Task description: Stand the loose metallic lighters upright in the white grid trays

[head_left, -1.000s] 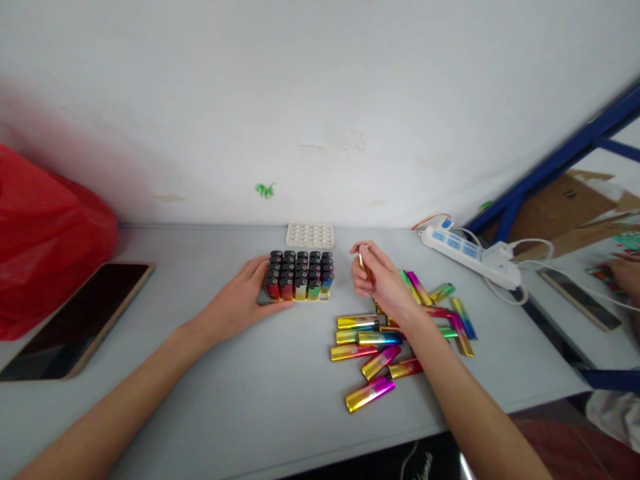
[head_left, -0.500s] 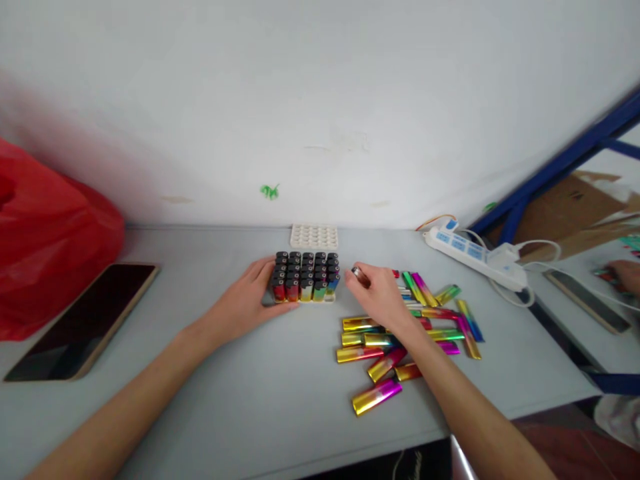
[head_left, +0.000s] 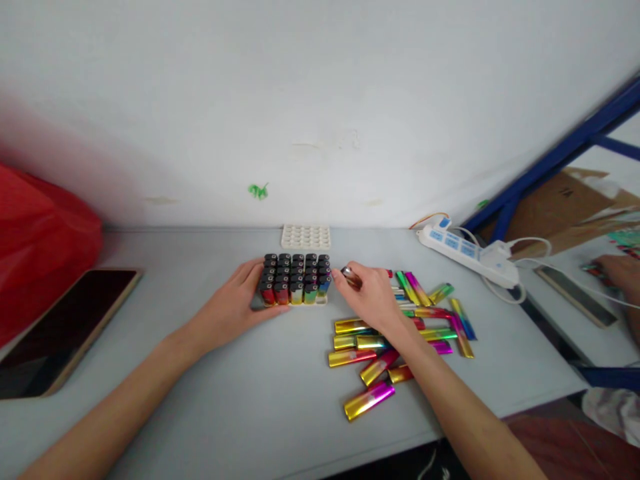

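Observation:
Several lighters [head_left: 296, 280] with black tops and coloured bodies stand upright in rows in a white holder [head_left: 320, 301], whose front right spot is bare. My left hand [head_left: 237, 300] grips the left end of this block, thumb along the front edge, other fingers behind. Just off its right end, my right hand [head_left: 367, 293] is closed around a lighter; only its metal top [head_left: 349, 273] shows, and the rest is hidden in the fingers. Under and beside my right forearm, several shiny lighters [head_left: 369, 400] in gold, purple, red, green and blue lie loose on the table.
A white perforated tray [head_left: 306, 237] lies against the wall. At left are a large dark-screened device [head_left: 65, 327] and a red bag [head_left: 45, 247]. A white power strip [head_left: 467, 257] with cables lies at right, beside a blue frame [head_left: 550, 167]. Another person's hand [head_left: 623, 277] shows beyond it.
The whole view has shifted slightly, so most things sit further left. My right hand is a little closer to the block of lighters. My left hand keeps its grip.

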{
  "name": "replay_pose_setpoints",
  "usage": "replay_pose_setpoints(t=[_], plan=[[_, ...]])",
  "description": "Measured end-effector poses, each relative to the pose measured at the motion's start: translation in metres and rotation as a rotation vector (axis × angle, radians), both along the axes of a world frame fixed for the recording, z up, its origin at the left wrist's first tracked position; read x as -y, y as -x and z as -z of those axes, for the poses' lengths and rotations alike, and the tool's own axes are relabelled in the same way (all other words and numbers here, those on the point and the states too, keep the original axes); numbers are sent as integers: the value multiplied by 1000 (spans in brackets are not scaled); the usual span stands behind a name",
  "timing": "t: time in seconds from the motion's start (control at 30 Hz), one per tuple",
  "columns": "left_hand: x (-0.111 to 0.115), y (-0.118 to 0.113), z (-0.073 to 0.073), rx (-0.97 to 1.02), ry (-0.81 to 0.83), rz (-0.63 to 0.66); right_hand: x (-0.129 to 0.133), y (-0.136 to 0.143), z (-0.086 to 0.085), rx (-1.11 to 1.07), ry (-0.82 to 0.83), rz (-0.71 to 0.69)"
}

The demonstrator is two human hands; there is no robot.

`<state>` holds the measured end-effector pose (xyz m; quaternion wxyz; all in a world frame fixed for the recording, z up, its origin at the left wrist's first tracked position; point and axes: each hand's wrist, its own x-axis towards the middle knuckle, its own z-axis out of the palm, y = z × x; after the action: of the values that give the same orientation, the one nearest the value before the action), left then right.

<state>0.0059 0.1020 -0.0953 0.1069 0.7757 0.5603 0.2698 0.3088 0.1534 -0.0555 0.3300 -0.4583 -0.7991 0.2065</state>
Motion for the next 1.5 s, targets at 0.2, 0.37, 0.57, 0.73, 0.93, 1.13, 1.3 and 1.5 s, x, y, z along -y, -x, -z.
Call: replay_pose_setpoints(t=[0.2, 0.37, 0.57, 0.73, 0.93, 1.13, 1.3, 1.5], plan=[[-2, 5, 5, -74, -25, -11, -2, -5, -4, -6, 3, -2], [-4, 7, 9, -100, -44, -25, -3, -5, -3, -16, 15, -20], [-3, 3, 3, -67, -21, -7, -4, -12, -8, -41, -73, -81], [-1, -1, -1, -36, -11, -4, -2, -24, -20, -14, -199, -216], [2, -3, -1, 0, -6, 5, 2, -28, -23, 120, -251, -246], [2, -3, -1, 11, -15, 19, 7, -29, -30, 183, -113, -326], [3, -5, -4, 25, -8, 32, 10, -28, -26, 227, -80, -335], [5, -6, -4, 21, 3, 22, 13, -24, -16, 288, -18, -345]])
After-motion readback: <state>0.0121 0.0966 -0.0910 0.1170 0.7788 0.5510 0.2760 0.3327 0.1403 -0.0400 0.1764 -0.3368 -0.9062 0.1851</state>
